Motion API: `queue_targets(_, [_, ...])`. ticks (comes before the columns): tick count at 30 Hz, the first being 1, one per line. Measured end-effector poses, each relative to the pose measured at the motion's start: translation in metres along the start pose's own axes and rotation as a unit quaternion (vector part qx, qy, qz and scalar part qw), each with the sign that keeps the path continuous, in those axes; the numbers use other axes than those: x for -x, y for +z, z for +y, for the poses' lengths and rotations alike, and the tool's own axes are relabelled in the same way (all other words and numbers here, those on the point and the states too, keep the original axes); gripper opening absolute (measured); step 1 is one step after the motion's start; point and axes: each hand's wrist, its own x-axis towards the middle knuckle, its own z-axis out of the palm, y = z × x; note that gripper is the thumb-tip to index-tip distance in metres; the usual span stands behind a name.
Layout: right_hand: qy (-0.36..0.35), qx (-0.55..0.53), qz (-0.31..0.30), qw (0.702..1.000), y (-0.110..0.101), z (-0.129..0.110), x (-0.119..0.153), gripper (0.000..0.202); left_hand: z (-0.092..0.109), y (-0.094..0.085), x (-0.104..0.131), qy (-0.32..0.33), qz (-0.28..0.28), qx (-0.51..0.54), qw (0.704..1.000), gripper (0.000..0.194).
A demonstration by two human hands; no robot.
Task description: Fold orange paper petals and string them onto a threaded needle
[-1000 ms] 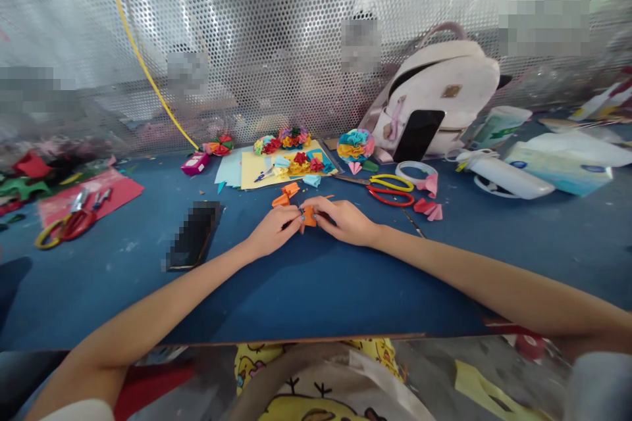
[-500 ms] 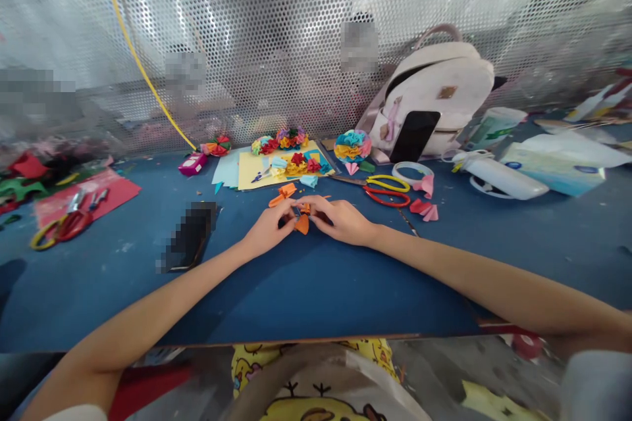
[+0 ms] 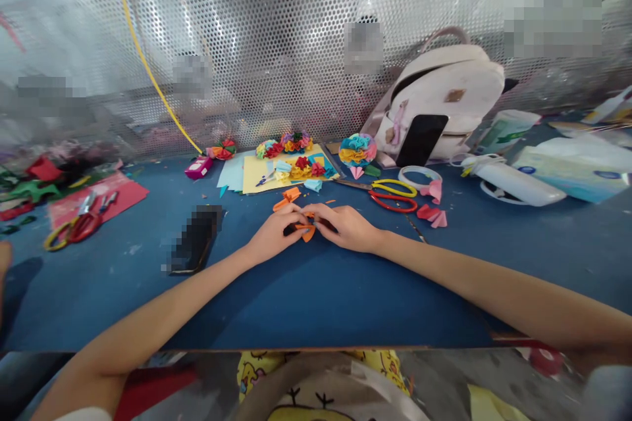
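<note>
Both hands meet over the blue table around a small piece of folded orange paper (image 3: 308, 233). My left hand (image 3: 277, 231) pinches it from the left, fingertips closed on its edge. From the other side my right hand (image 3: 348, 227) is also closed, its thumb and fingers on the paper; the fingers partly hide its folds. Just beyond my left fingers lies another folded orange paper piece (image 3: 287, 198). Right of my hands are scissors (image 3: 394, 195) with one yellow and one red handle loop.
Coloured paper sheets (image 3: 251, 177) carry paper flowers behind my hands. A dark phone (image 3: 197, 237) lies left. At right stand a white backpack (image 3: 444, 89) with a phone (image 3: 422, 139) against it, a tape roll (image 3: 419, 175), a glue gun (image 3: 523, 181) and a tissue pack (image 3: 573, 168).
The view has shifted slightly, so the table's things appear a little further right. My fingers have drawn closer around the orange paper, and less of it shows.
</note>
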Motion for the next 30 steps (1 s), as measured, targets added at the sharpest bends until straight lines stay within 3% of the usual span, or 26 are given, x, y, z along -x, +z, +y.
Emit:
queue_targets(21, [0.008, -0.002, 0.000, 1.000, 0.0008, -0.0014, -0.0040, 0.041, -0.0017, 0.0002, 0.0017, 0.015, 0.004, -0.028, 0.999, 0.020])
queue_targets(30, [0.013, -0.003, 0.000, 1.000, 0.0004, -0.0015, -0.0045, 0.041, -0.0015, 0.0020, 0.0031, 0.028, 0.007, -0.085, 0.996, 0.021])
